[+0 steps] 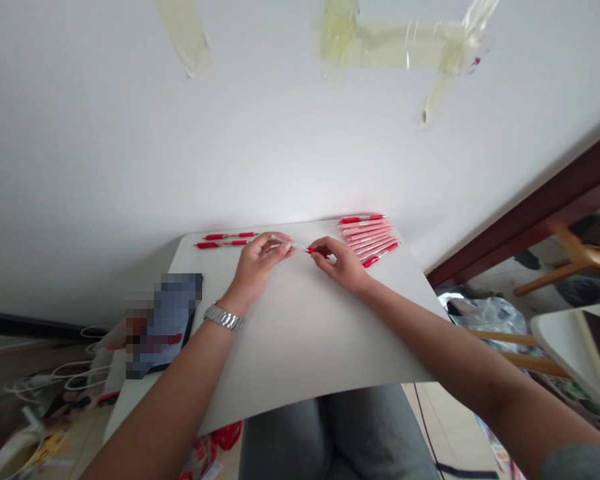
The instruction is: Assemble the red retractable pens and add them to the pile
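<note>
Over the far part of a white table (300, 333), my two hands hold one pen (300, 247) between them. My left hand (257, 263), with a silver watch on its wrist, pinches the pen's clear barrel end. My right hand (340, 261) pinches the red end. Several red pens (370, 235) lie side by side just beyond my right hand. Two more red pens (227, 239) lie beyond my left hand, near the table's far left corner.
A blurred-out flat object (163, 323) lies at the table's left edge. A white wall rises behind the table, with tape strips (405, 47) on it. Cables and clutter (45, 387) sit on the floor to the left, wooden furniture and bags (490, 313) to the right.
</note>
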Motion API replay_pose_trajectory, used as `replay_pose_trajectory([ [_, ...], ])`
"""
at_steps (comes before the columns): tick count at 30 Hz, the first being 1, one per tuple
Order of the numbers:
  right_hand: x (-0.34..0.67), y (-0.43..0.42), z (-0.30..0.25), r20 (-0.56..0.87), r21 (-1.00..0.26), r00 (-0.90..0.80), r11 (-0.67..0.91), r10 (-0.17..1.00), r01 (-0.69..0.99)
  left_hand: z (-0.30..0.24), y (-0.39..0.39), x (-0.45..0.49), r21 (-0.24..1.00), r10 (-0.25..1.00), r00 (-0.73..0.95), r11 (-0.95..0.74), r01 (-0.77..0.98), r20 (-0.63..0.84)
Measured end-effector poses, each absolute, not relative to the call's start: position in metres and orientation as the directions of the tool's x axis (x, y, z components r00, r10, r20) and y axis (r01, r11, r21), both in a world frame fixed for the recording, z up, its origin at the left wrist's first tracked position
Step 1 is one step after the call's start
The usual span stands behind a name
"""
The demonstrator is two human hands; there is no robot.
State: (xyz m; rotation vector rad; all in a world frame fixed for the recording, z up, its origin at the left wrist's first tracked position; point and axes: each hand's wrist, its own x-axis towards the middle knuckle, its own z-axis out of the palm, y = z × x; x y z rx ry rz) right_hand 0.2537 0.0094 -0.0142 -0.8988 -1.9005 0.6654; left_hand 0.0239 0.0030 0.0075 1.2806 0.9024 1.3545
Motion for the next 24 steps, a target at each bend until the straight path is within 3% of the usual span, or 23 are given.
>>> replay_pose_trajectory([
  [17, 0.251, 0.008, -0.014, 0.538, -0.665, -0.307, 0.619, 0.785, 0.418, 0.001, 0.005, 0.028, 0.951, 0.972, 0.048, -0.216, -0.220, 0.232],
  [24, 0.249, 0.013, -0.006, 0.573, -0.638, -0.368, 0.680, 0.732, 0.361, 0.001, 0.000, 0.028, 0.942, 0.969, -0.001, -0.241, -0.234, 0.248],
])
